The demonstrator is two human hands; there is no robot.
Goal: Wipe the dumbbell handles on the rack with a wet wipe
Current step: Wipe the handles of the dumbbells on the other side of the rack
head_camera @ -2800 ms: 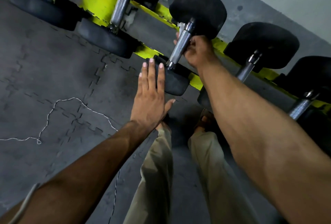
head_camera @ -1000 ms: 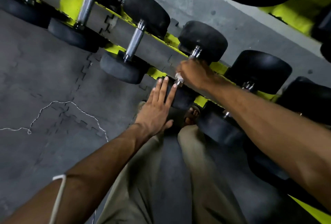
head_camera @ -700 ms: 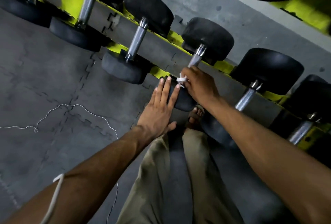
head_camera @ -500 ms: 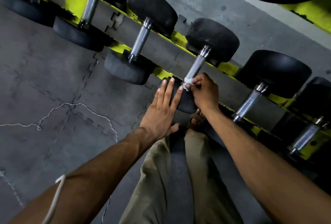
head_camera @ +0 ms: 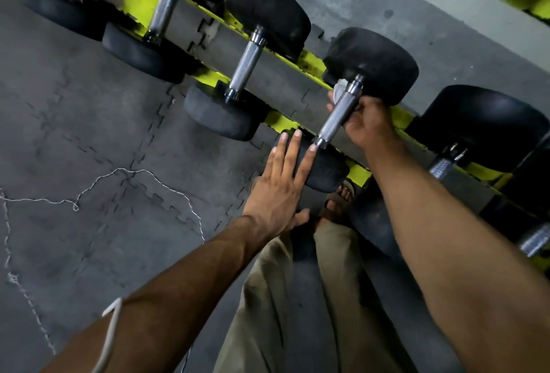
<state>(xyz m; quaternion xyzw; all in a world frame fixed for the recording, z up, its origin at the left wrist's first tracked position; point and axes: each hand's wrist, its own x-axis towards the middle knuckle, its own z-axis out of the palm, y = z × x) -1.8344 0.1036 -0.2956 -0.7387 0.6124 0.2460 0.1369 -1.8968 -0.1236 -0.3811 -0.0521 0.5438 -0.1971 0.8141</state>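
Several black dumbbells with knurled steel handles lie across a yellow rack [head_camera: 285,121]. My right hand [head_camera: 367,122] is curled under and round the upper part of one dumbbell handle [head_camera: 337,115], with a white wet wipe [head_camera: 339,91] showing on the handle's far side near the top. My left hand [head_camera: 281,182] lies flat with straight fingers on the near black head [head_camera: 324,168] of that same dumbbell. Most of the wipe is hidden behind the handle and my fingers.
Another dumbbell handle [head_camera: 245,65] lies to the left, a further one [head_camera: 440,168] to the right behind my right forearm. Grey interlocking floor mats [head_camera: 89,134] with a thin white cord [head_camera: 98,182] spread to the left. My legs and sandalled foot [head_camera: 339,203] stand below the rack.
My right hand has slid with the wipe from the lower end of the handle up to its top end. My left hand stays flat on the near head.
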